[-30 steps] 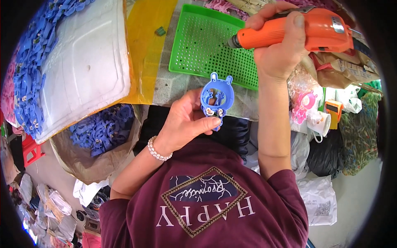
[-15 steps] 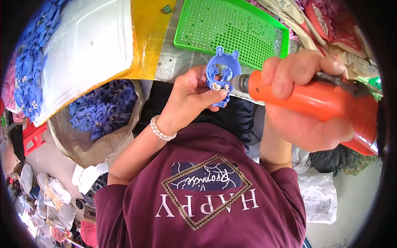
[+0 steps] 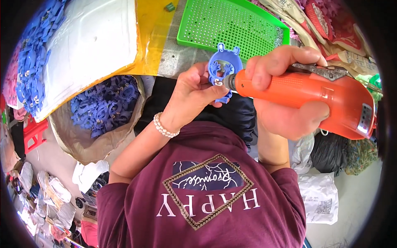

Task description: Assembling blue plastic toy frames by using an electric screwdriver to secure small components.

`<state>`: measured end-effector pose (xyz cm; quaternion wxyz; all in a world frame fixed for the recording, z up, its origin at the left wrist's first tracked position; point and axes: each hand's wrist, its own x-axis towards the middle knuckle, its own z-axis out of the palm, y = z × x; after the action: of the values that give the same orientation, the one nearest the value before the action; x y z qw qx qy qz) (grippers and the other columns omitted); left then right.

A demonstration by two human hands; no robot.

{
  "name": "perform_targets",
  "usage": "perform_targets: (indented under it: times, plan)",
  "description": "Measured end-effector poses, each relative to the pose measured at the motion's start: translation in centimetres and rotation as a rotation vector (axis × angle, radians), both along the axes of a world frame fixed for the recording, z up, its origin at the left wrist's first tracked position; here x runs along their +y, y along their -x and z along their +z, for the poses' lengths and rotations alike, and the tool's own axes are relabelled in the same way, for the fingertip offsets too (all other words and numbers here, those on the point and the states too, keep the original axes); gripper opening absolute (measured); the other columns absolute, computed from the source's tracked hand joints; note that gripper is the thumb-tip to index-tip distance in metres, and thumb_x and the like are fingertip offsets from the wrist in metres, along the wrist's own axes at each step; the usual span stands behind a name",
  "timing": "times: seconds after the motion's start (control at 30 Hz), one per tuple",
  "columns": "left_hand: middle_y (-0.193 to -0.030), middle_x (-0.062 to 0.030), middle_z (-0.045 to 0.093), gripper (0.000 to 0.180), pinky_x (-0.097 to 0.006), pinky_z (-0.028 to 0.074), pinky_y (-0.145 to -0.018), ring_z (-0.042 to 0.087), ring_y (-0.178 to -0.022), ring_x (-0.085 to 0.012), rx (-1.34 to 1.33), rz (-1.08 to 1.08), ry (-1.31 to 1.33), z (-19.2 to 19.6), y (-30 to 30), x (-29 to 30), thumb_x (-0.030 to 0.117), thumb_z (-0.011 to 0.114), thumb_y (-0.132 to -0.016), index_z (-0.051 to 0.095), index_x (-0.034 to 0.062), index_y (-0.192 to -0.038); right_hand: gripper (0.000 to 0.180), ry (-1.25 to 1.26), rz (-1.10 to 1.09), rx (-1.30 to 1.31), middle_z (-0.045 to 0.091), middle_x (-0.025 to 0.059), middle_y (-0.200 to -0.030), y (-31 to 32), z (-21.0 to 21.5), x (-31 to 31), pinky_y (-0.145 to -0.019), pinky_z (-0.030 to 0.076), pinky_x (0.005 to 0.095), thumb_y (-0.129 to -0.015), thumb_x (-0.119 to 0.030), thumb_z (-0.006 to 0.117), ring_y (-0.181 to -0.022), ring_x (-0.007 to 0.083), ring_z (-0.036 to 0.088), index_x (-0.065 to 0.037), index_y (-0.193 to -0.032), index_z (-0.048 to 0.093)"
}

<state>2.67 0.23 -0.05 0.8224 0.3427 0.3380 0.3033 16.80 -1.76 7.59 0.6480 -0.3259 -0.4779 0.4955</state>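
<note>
My left hand [image 3: 196, 89] pinches a blue plastic part [image 3: 225, 62], a ring-shaped frame with two small ears at its top and a narrower section below. Wrapped in my right hand [image 3: 285, 91] is an orange electric screwdriver [image 3: 314, 89], held nearly level with a metal lever along its upper side. Its dark tip meets the lower part of the blue piece, beside my left thumb. The exact contact point is partly hidden by the thumb and the tool's nose.
Behind my hands lies a green perforated tray [image 3: 231, 29] with small metal bits at its right end. A sack [image 3: 70, 140] of blue parts stands at the left, under a white board [image 3: 93, 45]. More blue parts [image 3: 31, 74] are heaped far left. Sacks [image 3: 285, 12] lie far right.
The orange screwdriver has moved left and slightly down, its tip now against the blue part. My left hand holds the part almost where it was.
</note>
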Motion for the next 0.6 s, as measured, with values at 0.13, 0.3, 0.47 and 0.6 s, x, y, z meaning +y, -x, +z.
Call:
perform_targets:
  times: [0.13, 0.3, 0.47, 0.6]
  plan:
    - [-0.085, -0.0039, 0.062, 0.033, -0.022, 0.053, -0.056, 0.062, -0.071, -0.0090, -0.015, 0.026, -0.005, -0.2, -0.3, -0.3, 0.000, 0.065, -0.079, 0.051, -0.0012, -0.109, 0.072, 0.182, -0.137, -0.120, 0.047, 0.0005, -0.088, 0.6, 0.6, -0.3, -0.070, 0.037, 0.0339, -0.070, -0.072, 0.055, -0.070, 0.0142, 0.050, -0.022, -0.121, 0.043]
    - [-0.084, -0.0058, 0.062, 0.029, -0.021, 0.052, -0.055, 0.062, -0.069, -0.0095, -0.015, 0.097, -0.041, -0.7, -0.9, -0.9, -0.002, 0.064, -0.078, 0.051, -0.0014, -0.105, 0.071, 0.224, -0.164, -0.219, 0.048, 0.0017, -0.086, 0.9, 1.0, -0.8, -0.069, 0.037, 0.0340, -0.068, -0.071, 0.059, -0.070, 0.0150, 0.050, -0.021, -0.116, 0.043]
    - [-0.084, -0.0066, 0.062, 0.027, -0.023, 0.052, -0.056, 0.062, -0.070, -0.0104, -0.030, 0.075, -0.018, -0.4, -0.8, -0.6, -0.003, 0.063, -0.078, 0.051, -0.0013, -0.103, 0.074, 0.166, -0.215, -0.199, 0.048, 0.0039, -0.080, 1.2, 0.9, -0.6, -0.067, 0.038, 0.0333, -0.067, -0.069, 0.062, -0.067, 0.0166, 0.050, -0.017, -0.114, 0.038]
    - [-0.084, -0.0056, 0.062, 0.026, -0.023, 0.052, -0.056, 0.062, -0.071, -0.0105, -0.011, 0.069, 0.002, 0.0, -0.1, -0.9, 0.000, 0.064, -0.079, 0.052, -0.0007, -0.103, 0.078, 0.062, -0.269, -0.202, 0.051, 0.0084, -0.081, 0.5, 1.3, 0.1, -0.064, 0.037, 0.0330, -0.069, -0.067, 0.059, -0.066, 0.0178, 0.048, -0.007, -0.115, 0.038]
